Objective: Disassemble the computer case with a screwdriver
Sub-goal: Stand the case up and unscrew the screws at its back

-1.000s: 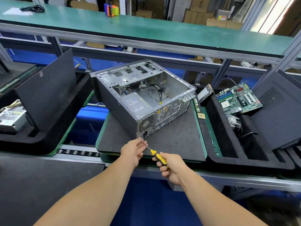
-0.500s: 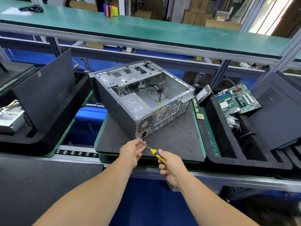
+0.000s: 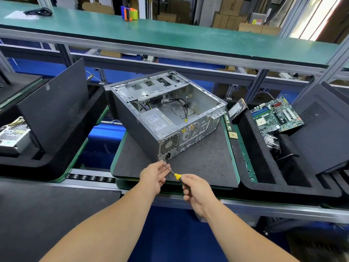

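Nearest the camera, two bare forearms reach forward over the front rail. The right hand [image 3: 196,188] is curled round the yellow-and-black handle of a screwdriver [image 3: 177,176], whose thin metal shaft runs up and to the left. The left hand [image 3: 154,175] pinches that shaft near its tip between thumb and fingers, just below the lower rear corner of the computer case [image 3: 166,118].

The case lies on its side on a dark grey mat [image 3: 204,163] on a green-edged tray, turned at an angle so its rear panel faces the hands. Its side cover is off — the bare silver interior is open to view. The outer shell is dark grey; the rear panel is perforated metal with a round fan grille and a honeycomb vent over a black power socket. Inside, a power supply [image 3: 158,121] with a white label sits in the near corner, loose black and yellow cables run across the floor of the chassis, and empty drive bays line the far end.

To the right, a black foam tray [image 3: 251,148] holds a green motherboard [image 3: 275,115] — beside it leans a dark side panel [image 3: 324,129]. To the left, another dark panel [image 3: 54,106] stands in a foam tray next to a silver power unit [image 3: 13,137]. Beyond, a green worktop [image 3: 170,36] spans the back.
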